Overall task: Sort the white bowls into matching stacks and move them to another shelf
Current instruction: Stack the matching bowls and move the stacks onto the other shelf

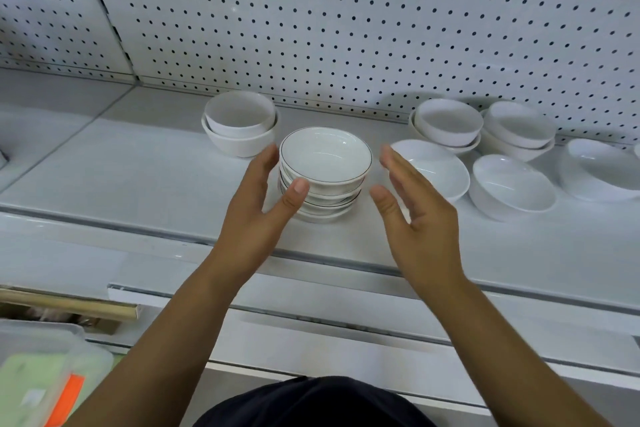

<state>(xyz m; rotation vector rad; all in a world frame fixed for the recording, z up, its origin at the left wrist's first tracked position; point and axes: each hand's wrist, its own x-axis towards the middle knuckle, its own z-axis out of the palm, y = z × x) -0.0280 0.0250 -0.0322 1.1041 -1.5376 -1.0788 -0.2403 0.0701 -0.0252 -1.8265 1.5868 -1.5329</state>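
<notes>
A stack of several shallow white bowls with a thin dark rim line (325,156) stands in the middle of the white shelf (138,177). My left hand (263,198) touches the stack's left side, its thumb against the bowls. My right hand (412,204) hovers open just right of the stack, apart from it. Behind and to the left sits a stack of two deeper plain bowls (240,125). On the right are two more pairs of stacked plain bowls (448,125) (519,130) and single plain bowls (436,163) (512,185) (602,168).
A white pegboard wall (346,28) backs the shelf. Lower shelf edges (311,308) run below my arms. At the bottom left are a clear plastic bin (45,374) holding green and orange items and a wooden strip (69,305).
</notes>
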